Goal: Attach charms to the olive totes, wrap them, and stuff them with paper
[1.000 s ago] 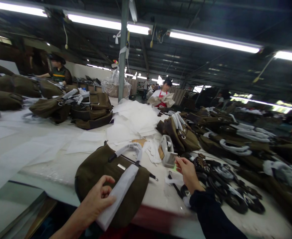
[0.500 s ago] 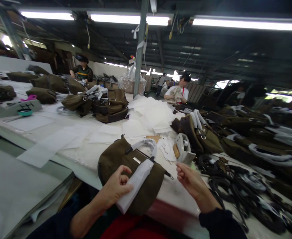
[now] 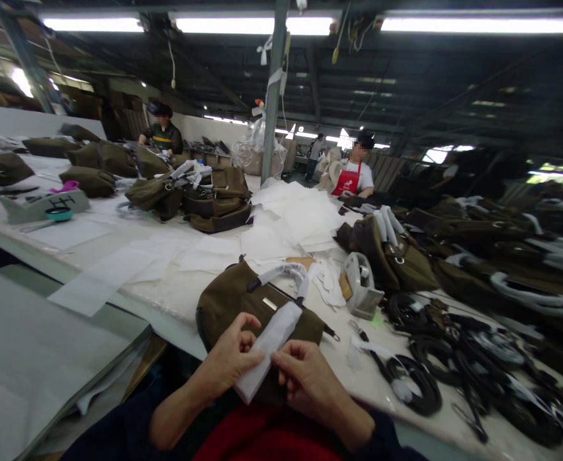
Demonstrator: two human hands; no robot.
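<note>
An olive-green handbag (image 3: 226, 291) leans at the table's near edge, with a small metal plate on its front. One handle arches up in clear plastic wrap (image 3: 288, 270). A long folded strip of white paper (image 3: 281, 324) lies down the bag's front, apparently around a strap I cannot see. My left hand (image 3: 228, 358) holds the strip from the left between thumb and fingers. At its right edge, my right hand (image 3: 310, 378) is closed in a pinch, the fingertips touching the paper. Whatever is between those fingertips is too small to make out.
A grey tape dispenser (image 3: 364, 288) stands right of the bag. Black coiled straps (image 3: 416, 384) lie on the right. White paper sheets (image 3: 295, 214) are piled behind, and more olive bags (image 3: 218, 195) stand across the table. A co-worker in a red apron (image 3: 348, 182) is at the back.
My right hand has moved left from beside the tape dispenser to the paper strip's right edge. My left hand still holds the strip. The view has shifted slightly.
</note>
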